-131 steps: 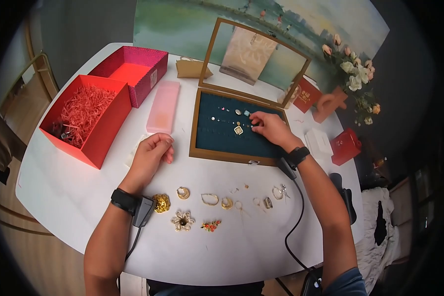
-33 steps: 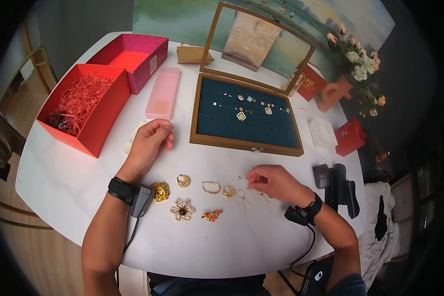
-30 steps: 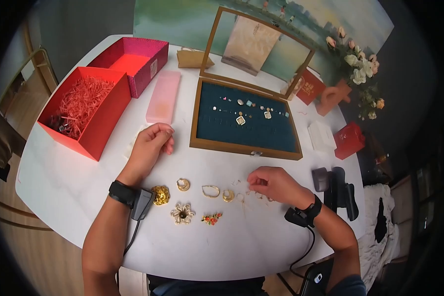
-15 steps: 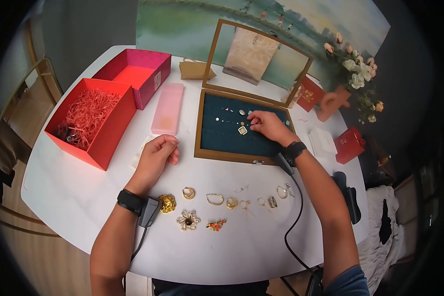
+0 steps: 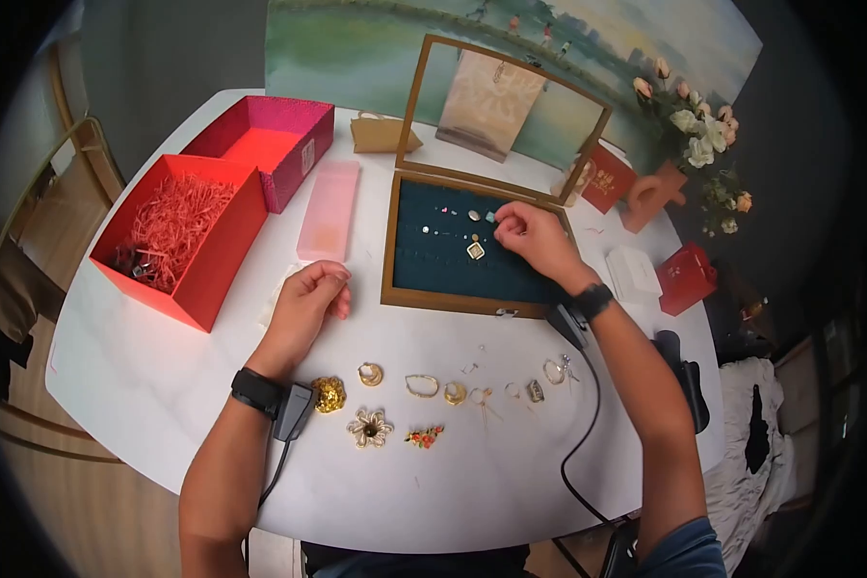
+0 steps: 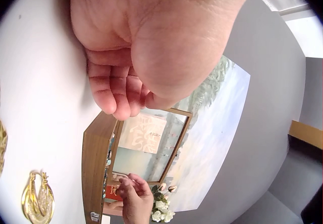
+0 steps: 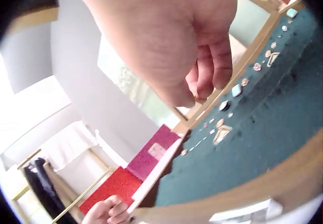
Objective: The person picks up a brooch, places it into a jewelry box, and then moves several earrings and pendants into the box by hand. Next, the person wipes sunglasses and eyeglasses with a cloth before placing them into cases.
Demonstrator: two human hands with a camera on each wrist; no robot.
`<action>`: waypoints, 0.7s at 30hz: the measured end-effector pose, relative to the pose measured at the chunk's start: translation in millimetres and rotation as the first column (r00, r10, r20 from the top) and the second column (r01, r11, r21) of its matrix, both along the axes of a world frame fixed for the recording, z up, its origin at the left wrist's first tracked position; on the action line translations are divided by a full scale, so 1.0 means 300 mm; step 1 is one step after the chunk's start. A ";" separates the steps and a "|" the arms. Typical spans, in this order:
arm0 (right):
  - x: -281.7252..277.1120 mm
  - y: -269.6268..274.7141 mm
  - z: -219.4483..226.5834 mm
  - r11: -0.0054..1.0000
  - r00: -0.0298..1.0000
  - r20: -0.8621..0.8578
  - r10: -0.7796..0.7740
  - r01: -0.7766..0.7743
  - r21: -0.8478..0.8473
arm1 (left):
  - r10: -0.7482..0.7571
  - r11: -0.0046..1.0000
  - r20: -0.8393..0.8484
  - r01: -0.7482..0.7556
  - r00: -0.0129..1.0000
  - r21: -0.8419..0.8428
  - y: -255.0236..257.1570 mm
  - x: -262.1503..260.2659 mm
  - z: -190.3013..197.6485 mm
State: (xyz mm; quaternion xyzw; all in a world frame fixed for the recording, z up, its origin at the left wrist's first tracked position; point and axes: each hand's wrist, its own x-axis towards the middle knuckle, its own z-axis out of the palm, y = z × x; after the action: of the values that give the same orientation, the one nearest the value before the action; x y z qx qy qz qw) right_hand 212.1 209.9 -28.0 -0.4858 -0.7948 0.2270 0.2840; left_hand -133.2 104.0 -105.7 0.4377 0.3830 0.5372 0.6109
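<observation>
The wooden case (image 5: 443, 301) stands open, with small studs and pendants in rows on its dark green lining. My right hand (image 5: 541, 243) is over the lining's right part, fingers bent and thumb close to them; whether something tiny is between the tips cannot be told, also in the right wrist view, where the hand (image 7: 166, 37) is near the rows. A square pendant (image 5: 475, 250) lies left of it. My left hand (image 5: 303, 306) rests on the table with fingers loosely curled and holds nothing. Gold hoops (image 5: 371, 374), a flower brooch (image 5: 370, 429) and rings lie in front.
A red box (image 5: 207, 275) with shredded paper and a magenta box (image 5: 303, 154) stand at the left, beside a pink case (image 5: 328, 212). At the right are a white box (image 5: 633, 275), a red bag (image 5: 686, 279) and a flower vase (image 5: 653, 197). A cable runs from the right wrist.
From above the small jewellery on the table, my right hand has gone up to the wooden case, then shifted slightly right over the lining. My left hand has kept its pose.
</observation>
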 end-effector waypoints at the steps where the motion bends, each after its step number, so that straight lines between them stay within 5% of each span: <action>1: -0.018 -0.067 0.033 0.995 0.997 -0.021 0.076 -0.077 -0.060 | 0.002 1.000 -0.005 -0.002 1.000 0.005 0.000 -0.001 -0.008; 7: 0.010 -0.427 0.017 0.939 0.877 0.347 0.334 -0.279 -0.200 | 0.001 1.000 0.001 -0.001 1.000 -0.006 -0.005 0.003 0.009; 10: 0.041 -0.467 -0.040 0.932 0.863 0.358 0.357 -0.353 -0.078 | 0.012 1.000 -0.012 -0.012 1.000 0.004 -0.004 0.004 0.004; 13: 0.041 -0.458 -0.025 0.923 0.845 0.383 0.372 -0.381 -0.056 | 0.010 1.000 -0.004 -0.010 1.000 -0.013 -0.004 0.003 0.008; 21: 0.003 -0.115 0.035 0.998 0.980 0.191 0.056 -0.055 -0.006 | 0.011 1.000 0.003 -0.011 1.000 -0.005 -0.002 0.004 0.006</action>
State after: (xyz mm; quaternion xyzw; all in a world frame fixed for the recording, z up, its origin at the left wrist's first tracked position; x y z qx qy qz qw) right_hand 213.1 175.3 -17.5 -0.4831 -0.8316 0.1873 0.1998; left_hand -132.1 103.3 -103.9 0.4331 0.3857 0.5403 0.6097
